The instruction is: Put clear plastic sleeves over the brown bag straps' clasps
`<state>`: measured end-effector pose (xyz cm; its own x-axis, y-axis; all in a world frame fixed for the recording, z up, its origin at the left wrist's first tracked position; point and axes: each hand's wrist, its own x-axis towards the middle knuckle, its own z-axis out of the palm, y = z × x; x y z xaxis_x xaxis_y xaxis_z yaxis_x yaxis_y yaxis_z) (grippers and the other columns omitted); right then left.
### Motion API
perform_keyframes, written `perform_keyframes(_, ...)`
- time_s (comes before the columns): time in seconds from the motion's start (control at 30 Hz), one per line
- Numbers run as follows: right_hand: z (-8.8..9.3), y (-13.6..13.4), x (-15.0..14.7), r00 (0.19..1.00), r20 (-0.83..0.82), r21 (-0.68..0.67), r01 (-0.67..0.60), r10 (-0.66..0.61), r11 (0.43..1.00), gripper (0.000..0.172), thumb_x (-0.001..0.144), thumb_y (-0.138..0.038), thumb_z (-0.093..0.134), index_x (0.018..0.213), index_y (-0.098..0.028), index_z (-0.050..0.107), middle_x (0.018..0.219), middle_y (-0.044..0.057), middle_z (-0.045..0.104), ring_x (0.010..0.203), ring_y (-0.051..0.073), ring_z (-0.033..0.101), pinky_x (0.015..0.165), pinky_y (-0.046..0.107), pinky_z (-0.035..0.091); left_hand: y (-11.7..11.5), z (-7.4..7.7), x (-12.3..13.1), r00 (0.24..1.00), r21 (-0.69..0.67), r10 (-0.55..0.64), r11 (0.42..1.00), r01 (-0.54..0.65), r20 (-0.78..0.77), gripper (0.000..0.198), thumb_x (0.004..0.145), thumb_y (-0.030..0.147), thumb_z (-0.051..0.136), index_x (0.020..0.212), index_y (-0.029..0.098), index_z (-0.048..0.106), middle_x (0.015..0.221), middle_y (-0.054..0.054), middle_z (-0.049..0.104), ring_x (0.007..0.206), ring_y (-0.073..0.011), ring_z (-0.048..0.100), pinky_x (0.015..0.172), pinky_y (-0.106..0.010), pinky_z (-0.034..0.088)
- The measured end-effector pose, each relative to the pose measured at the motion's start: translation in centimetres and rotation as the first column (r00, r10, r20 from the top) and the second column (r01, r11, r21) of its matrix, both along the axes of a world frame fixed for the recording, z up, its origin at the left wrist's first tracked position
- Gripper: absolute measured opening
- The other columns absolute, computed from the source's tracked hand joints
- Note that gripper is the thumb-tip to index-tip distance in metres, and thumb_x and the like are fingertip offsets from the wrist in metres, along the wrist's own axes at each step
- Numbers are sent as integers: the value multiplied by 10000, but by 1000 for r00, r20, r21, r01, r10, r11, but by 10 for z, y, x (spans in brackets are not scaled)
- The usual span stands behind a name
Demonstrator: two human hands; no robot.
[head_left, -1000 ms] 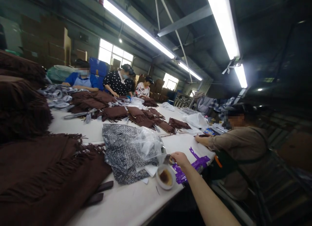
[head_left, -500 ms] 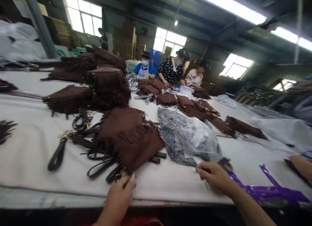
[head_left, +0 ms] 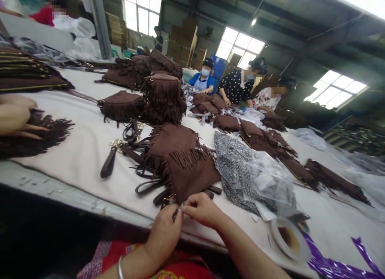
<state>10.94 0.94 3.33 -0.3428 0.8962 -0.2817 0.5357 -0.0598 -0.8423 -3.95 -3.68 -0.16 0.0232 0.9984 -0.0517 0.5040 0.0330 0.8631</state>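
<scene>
Dark brown fringed pouches point(head_left: 192, 172) lie overlapped in front of me, with several dark wrist straps point(head_left: 147, 187) at their left side. At the near corner of the front pouch, my left hand point(head_left: 167, 227) is closed on a dark strap end beside a gold-coloured clasp point(head_left: 171, 199). My right hand point(head_left: 203, 210) meets it there, thumb and finger pinched on a small pale strip point(head_left: 181, 206), partly hidden by the fingers. Another wrist strap point(head_left: 108, 162) with a gold clasp lies farther left.
Grey woven fabric point(head_left: 231, 166) under clear plastic lies to the right, near a tape roll point(head_left: 290, 239) and purple plastic point(head_left: 331, 263). Stacked fringed bags point(head_left: 165, 94) stand behind. A co-worker's hand point(head_left: 18, 114) rests over fringe at left; other people work across the table.
My right hand has moved left from the grey fabric's edge to meet my left hand at the pouch corner. The view has swung left, bringing in a co-worker's hand.
</scene>
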Motion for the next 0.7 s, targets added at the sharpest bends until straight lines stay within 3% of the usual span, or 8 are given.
perform_keyframes(0.4,-7,-8,-22,949,222,173,186,-222,967,174,672,-241,573,530,-147,611,512,-17,565,533,107,490,516,217,326,-4,-9,-5,998,104,-9,994,15,-62,183,890,206,377,778,211,521,764,-56,616,751,-206,597,702,-328,444)
perform_keyframes(0.53,-12,-10,-26,938,208,149,248,-276,957,195,670,-256,572,507,-149,586,492,-20,544,525,107,481,501,215,309,-8,-11,-8,998,141,42,989,-35,-43,108,901,222,407,988,210,470,813,-52,639,771,-222,646,688,-336,477)
perform_keyframes(0.7,-15,-11,-28,935,170,107,297,-312,949,198,654,-255,593,493,-141,583,482,-25,521,515,99,458,481,207,290,-11,-18,-13,996,299,-37,952,60,-81,165,926,228,381,1053,219,487,929,-74,673,867,-224,669,766,-351,505)
